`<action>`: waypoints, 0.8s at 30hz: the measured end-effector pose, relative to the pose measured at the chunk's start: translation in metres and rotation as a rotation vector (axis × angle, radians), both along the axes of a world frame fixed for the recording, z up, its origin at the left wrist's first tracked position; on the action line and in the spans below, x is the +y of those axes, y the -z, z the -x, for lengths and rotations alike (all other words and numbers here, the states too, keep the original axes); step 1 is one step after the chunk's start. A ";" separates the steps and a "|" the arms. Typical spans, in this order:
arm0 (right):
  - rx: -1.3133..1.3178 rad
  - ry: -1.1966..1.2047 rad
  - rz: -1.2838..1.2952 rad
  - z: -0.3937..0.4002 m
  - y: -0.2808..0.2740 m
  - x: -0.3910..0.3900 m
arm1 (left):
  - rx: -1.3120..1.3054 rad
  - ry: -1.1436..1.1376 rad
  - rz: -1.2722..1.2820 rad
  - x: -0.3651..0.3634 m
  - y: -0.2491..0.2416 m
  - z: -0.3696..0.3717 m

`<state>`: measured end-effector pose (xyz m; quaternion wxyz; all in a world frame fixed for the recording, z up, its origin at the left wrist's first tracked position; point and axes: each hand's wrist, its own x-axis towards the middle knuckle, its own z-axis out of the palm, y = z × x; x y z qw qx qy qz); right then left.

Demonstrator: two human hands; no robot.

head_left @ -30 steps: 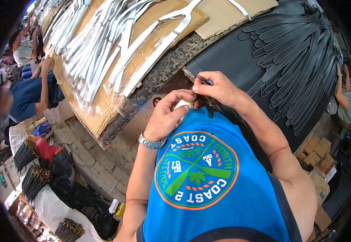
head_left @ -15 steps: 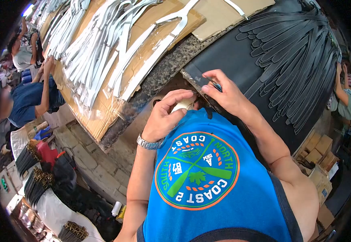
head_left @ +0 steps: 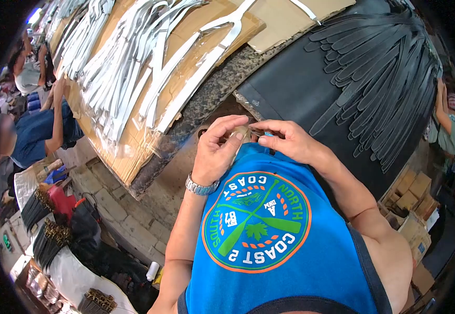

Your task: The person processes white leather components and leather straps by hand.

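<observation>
Just above the blue shirt, my left hand (head_left: 221, 149) curls its fingers and thumb round a pale cream piece (head_left: 245, 132), mostly hidden by the fingers. On that wrist sits a metal watch (head_left: 202, 186). My right hand (head_left: 293, 142) pinches a small tool with a blue part, which looks like thread snips (head_left: 262, 134). Its tip meets the cream piece beside my left fingertips. How far the blades are apart cannot be made out.
White straps (head_left: 128, 68) in clear plastic lie on cardboard at the upper left. Black straps (head_left: 368, 78) fan across a dark surface (head_left: 277, 86) to the right. One person (head_left: 34, 131) works at the left, another (head_left: 450, 123) at the far right. Cardboard boxes (head_left: 413, 193) stand lower right.
My right hand has come down and left with the small tool, from over the dark surface to the cream piece. My left hand has shifted slightly to the right.
</observation>
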<state>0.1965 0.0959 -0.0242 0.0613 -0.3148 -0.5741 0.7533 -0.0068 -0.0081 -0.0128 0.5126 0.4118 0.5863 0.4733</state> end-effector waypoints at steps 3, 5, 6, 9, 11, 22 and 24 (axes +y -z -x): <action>0.022 0.129 0.084 -0.001 0.015 -0.004 | 0.060 0.013 -0.010 -0.001 0.003 0.003; 0.057 0.203 0.109 0.001 0.019 -0.003 | -0.007 0.012 0.018 -0.003 0.004 0.003; 0.075 0.219 0.101 0.006 0.018 -0.001 | -0.042 0.012 0.034 -0.004 0.005 0.003; 0.035 0.167 0.044 0.014 0.013 0.003 | -0.048 0.006 0.023 -0.005 0.007 -0.001; 0.022 0.143 -0.047 0.019 0.013 0.002 | -0.065 0.007 0.027 -0.004 0.003 -0.001; 0.092 0.012 0.137 0.014 0.022 0.005 | -0.239 -0.073 0.098 -0.006 0.005 0.003; 0.063 0.049 0.177 0.015 0.011 0.005 | -0.243 -0.079 0.082 -0.007 0.009 0.003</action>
